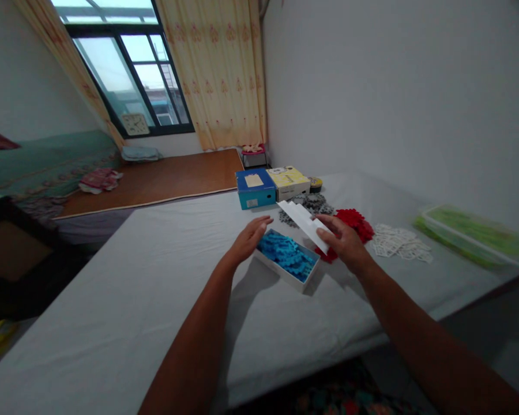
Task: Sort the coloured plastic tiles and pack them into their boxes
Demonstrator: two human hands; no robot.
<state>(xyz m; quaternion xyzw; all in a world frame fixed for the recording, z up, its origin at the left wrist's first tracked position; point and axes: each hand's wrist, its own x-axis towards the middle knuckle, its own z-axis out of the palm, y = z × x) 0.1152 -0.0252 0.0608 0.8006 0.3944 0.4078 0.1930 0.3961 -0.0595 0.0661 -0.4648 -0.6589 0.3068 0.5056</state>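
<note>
A small white box (285, 275) full of blue plastic pieces (288, 255) sits on the white-covered table (125, 311). My left hand (248, 237) rests against the box's left end, fingers stretched out and holding nothing. My right hand (343, 242) grips the box's white lid flap (305, 223), which stands open and tilts back over the right side. A heap of red pieces (355, 222) lies just behind my right hand, and a heap of grey pieces (313, 203) lies beyond the flap.
A blue box (255, 188), a yellow-and-white box (289, 181) and a small round tin (315, 184) stand at the back. White pieces (398, 242) lie to the right, near a clear container of green pieces (476, 233). A wall runs along the right; a bed stands left.
</note>
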